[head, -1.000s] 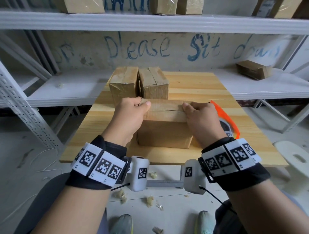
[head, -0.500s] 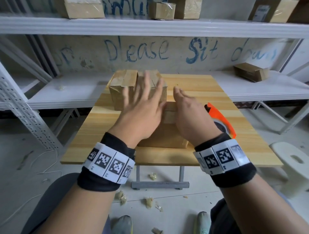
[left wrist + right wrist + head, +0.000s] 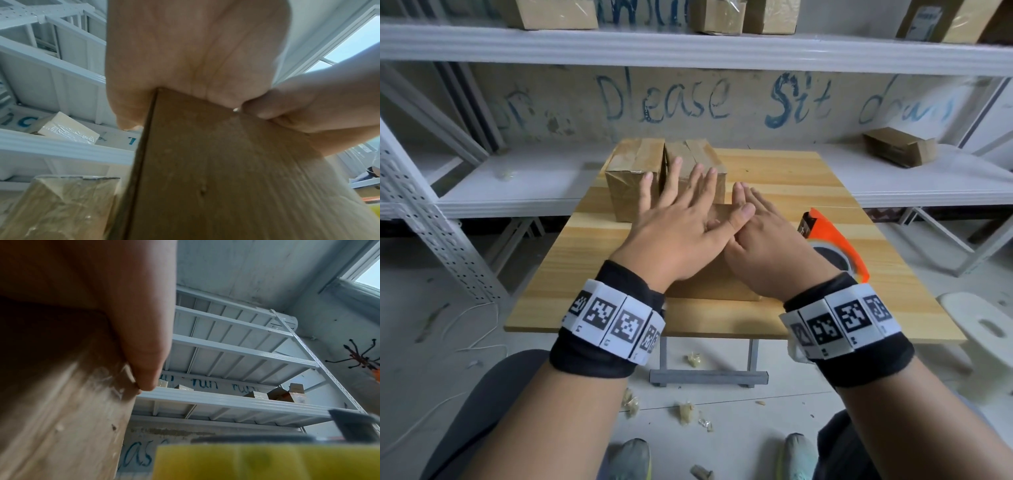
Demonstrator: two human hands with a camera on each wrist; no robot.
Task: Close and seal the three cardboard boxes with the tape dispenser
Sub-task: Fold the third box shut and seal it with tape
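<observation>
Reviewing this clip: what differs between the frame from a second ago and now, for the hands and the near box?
Both hands let go of the near box's top edges, where their fingers were curled a second ago. The left hand and right hand now lie flat with straight fingers on its closed flaps, left thumb over the right hand. The two taped boxes behind and the orange tape dispenser on the table stayed put.

On the tabletop [image 3: 791,178], two boxes [image 3: 633,178] are set side by side behind a nearer box [image 3: 709,284]; the tape dispenser [image 3: 832,240] is placed to its right.
</observation>
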